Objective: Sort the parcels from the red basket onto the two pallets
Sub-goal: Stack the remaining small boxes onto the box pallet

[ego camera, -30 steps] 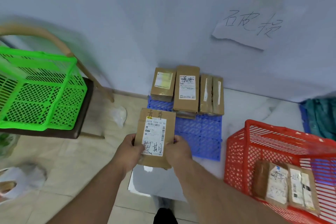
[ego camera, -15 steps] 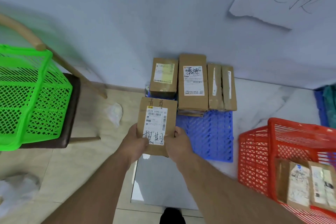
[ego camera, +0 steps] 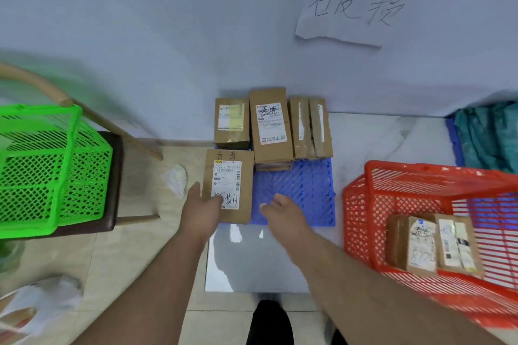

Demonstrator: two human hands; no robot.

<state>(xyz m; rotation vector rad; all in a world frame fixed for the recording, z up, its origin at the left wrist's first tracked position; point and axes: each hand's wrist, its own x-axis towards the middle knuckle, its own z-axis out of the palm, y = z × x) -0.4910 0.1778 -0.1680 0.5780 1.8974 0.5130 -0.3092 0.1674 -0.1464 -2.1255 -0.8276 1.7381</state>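
A brown cardboard parcel (ego camera: 228,185) with a white label lies flat on the front left corner of the blue pallet (ego camera: 302,190). My left hand (ego camera: 203,209) rests on its near left edge, thumb over the label. My right hand (ego camera: 283,211) hovers open above the pallet, just right of that parcel and apart from it. Several more parcels (ego camera: 270,126) stand in a row at the back of the pallet against the wall. The red basket (ego camera: 364,204) at the right holds two parcels (ego camera: 433,244). A second blue pallet (ego camera: 451,137) shows at the far right under a teal cloth.
A green basket (ego camera: 50,171) sits on a dark wooden chair (ego camera: 113,176) at the left. A handwritten paper sign (ego camera: 353,8) hangs on the wall. White plastic bags (ego camera: 176,179) lie on the tiled floor. My dark shoe (ego camera: 269,322) is at the bottom edge.
The held parcel has gone down onto the pallet's front left corner. My right hand has let go of it and moved right; my left hand still touches it.
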